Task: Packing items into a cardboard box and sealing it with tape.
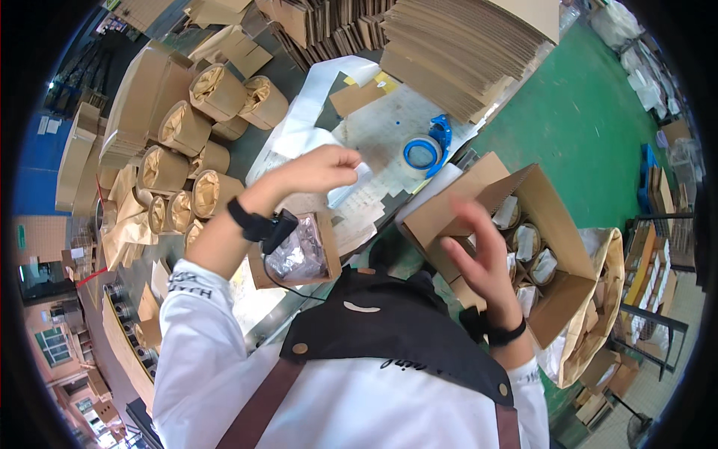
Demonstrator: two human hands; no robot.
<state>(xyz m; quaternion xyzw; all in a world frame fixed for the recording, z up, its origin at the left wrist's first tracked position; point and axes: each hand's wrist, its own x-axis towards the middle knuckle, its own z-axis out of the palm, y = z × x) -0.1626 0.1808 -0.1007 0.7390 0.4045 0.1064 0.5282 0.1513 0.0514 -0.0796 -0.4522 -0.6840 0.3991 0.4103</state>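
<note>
My left hand [321,169] is closed over the worktable, its fingertips pinching a small white slip of paper [362,176]. Below that wrist is a small open carton [329,251] with clear plastic bags [299,251] inside. My right hand [482,254], fingers apart and slightly blurred, is in front of an open cardboard box [561,307] and holds nothing. In that box stand several round brown tubes with white wrapped pieces [526,241] at their tops. A blue tape dispenser [441,142] and a roll of tape [422,153] lie on the worktable [389,120].
Large brown paper-lined tubes [218,91] crowd the left side. Flattened cardboard [456,52] is stacked at the table's far end. White paper sheets [310,97] spread across the table. A big brown sack [598,314] stands right of the box, on a green floor [561,135].
</note>
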